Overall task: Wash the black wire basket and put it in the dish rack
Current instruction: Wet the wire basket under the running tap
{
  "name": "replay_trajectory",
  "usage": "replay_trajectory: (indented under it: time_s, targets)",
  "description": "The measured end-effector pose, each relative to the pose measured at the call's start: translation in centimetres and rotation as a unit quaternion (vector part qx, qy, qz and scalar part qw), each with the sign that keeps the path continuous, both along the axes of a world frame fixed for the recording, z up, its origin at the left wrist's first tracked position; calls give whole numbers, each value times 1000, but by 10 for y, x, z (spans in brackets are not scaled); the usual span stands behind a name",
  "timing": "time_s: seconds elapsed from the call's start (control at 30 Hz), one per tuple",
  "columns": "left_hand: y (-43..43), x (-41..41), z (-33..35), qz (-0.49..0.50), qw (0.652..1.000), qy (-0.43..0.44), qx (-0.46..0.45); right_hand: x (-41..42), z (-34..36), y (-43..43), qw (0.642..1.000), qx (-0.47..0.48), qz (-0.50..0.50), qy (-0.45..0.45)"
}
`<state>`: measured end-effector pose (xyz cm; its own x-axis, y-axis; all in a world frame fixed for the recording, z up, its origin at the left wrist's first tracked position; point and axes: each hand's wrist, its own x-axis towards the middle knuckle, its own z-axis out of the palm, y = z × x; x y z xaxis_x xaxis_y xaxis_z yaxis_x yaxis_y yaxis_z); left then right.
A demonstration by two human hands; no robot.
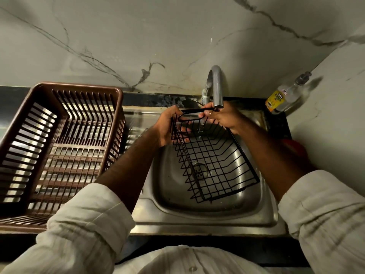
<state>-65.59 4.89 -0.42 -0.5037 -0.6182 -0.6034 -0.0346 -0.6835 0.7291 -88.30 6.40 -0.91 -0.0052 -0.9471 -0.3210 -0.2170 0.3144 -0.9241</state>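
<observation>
Fingers (172,112) of left hand (167,128), right hand (224,118) gripping black wire basket (215,165), bottle (282,97) reads DISHWASH GEL

In front of you runs a black countertop (150,98) with 1 steel sink (197,224) set into it. The brown dish rack (79,86) sits on the sink's drainboard (138,119), to your left of the basin. The tap (217,86) rises from the back edge. At the far right corner 1 clear soap bottle (284,95) stands on the counter. Nearer you lies something red (294,149), half hidden, possibly a scrubber.
</observation>
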Motion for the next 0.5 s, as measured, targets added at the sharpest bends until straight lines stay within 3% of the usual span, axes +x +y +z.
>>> replay_trajectory:
  time_s: [0.17,0.33,0.5]
  targets:
    - [-3,2,-1,4,1000,-5,-10,-3,-3,-1,997,-11,-17,-69]
    - [-5,6,-5,14,1000,-6,-7,0,8,2,999,-9,27,-29]
    - [-6,11,-3,2,999,-29,-29,5,1,-2,997,55,52,4]
